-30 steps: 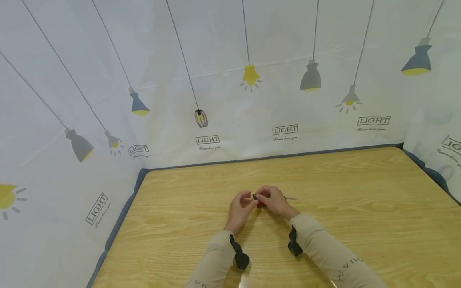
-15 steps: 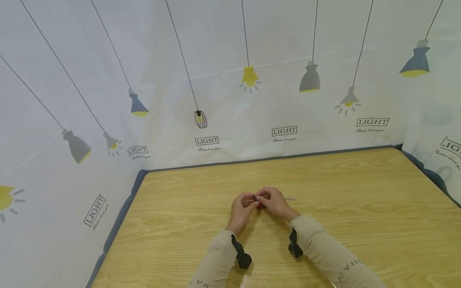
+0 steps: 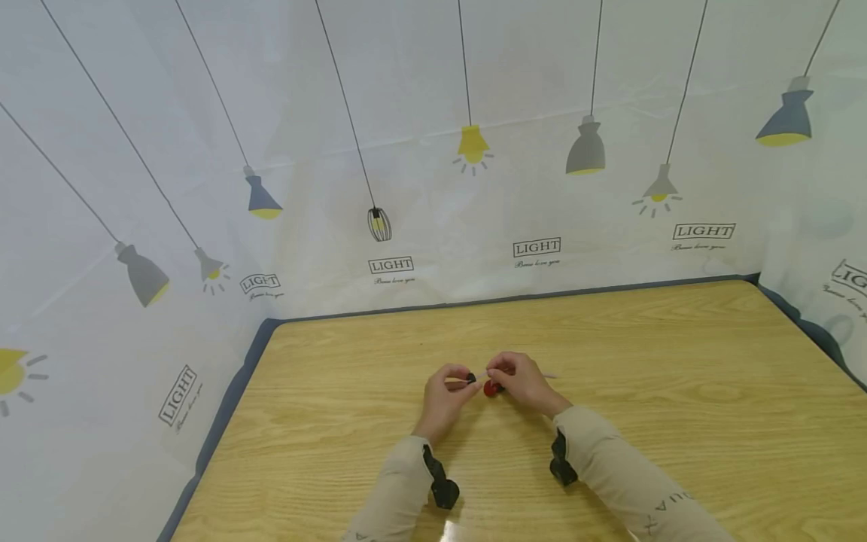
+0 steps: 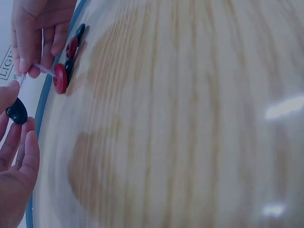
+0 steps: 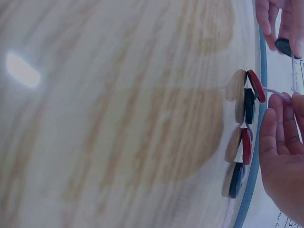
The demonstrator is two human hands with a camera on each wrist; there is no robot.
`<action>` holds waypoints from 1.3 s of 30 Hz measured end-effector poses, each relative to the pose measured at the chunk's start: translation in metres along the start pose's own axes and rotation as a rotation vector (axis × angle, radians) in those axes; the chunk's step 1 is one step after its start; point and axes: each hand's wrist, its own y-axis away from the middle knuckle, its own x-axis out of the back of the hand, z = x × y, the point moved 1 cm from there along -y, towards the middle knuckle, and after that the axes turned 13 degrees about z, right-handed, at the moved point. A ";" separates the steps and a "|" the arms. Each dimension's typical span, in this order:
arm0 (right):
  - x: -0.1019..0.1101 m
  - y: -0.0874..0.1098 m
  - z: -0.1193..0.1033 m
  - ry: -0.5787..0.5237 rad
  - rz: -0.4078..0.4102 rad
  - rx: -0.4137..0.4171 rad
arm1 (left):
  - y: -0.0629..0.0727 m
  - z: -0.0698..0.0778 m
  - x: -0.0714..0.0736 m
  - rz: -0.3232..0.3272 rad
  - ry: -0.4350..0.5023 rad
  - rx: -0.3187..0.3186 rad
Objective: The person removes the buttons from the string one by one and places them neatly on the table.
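My left hand pinches a black button between thumb and fingers. A pale string runs from that button to my right hand, whose thumb and fingertips pinch it. Below the right hand, the string leads down to a red button standing tilted on the table. Behind it, alternating black and red buttons sit along the same string, seen edge-on in the right wrist view, with a red one and a black one farther along. In the head view the right hand hides most of this row.
The wood-grain table has a blue edge along the back and sides. White sheeting printed with lamps rises behind it. A black wrist camera hangs at the left cuff, another at the right.
The hands were close together at the black button. Now the left hand has drawn it a little to the left, and string shows between the hands. The red button is more exposed.
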 end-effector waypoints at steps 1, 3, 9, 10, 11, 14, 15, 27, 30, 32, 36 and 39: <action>0.000 0.000 0.000 0.006 -0.002 0.006 | 0.000 0.000 0.003 -0.001 -0.003 0.009; 0.001 0.000 0.000 0.006 -0.007 0.012 | -0.001 0.001 0.008 -0.004 -0.009 0.006; 0.001 0.001 0.000 0.000 -0.026 0.002 | -0.014 -0.025 0.022 -0.014 -0.028 -0.010; 0.001 0.001 0.000 0.002 -0.026 0.002 | -0.016 -0.030 0.025 -0.013 -0.035 -0.012; 0.001 0.001 0.001 -0.002 -0.027 0.001 | -0.019 -0.035 0.028 -0.009 -0.047 -0.012; 0.001 0.002 0.000 -0.006 -0.030 -0.002 | -0.021 -0.037 0.040 0.010 -0.090 -0.020; 0.001 0.002 0.000 -0.005 -0.030 0.000 | -0.023 -0.038 0.044 0.018 -0.104 -0.022; 0.000 0.003 0.000 0.040 -0.008 0.002 | -0.037 -0.055 0.099 0.188 -0.222 -0.031; 0.000 0.003 0.001 0.042 -0.008 0.010 | -0.034 -0.058 0.104 0.198 -0.273 -0.008; -0.001 0.004 0.002 0.041 -0.012 0.007 | -0.033 -0.059 0.106 0.199 -0.310 0.000; -0.001 0.004 0.002 0.048 -0.022 0.013 | -0.032 -0.061 0.109 0.190 -0.359 0.009; 0.000 0.004 0.001 0.051 -0.019 0.018 | -0.035 -0.063 0.110 0.166 -0.374 0.016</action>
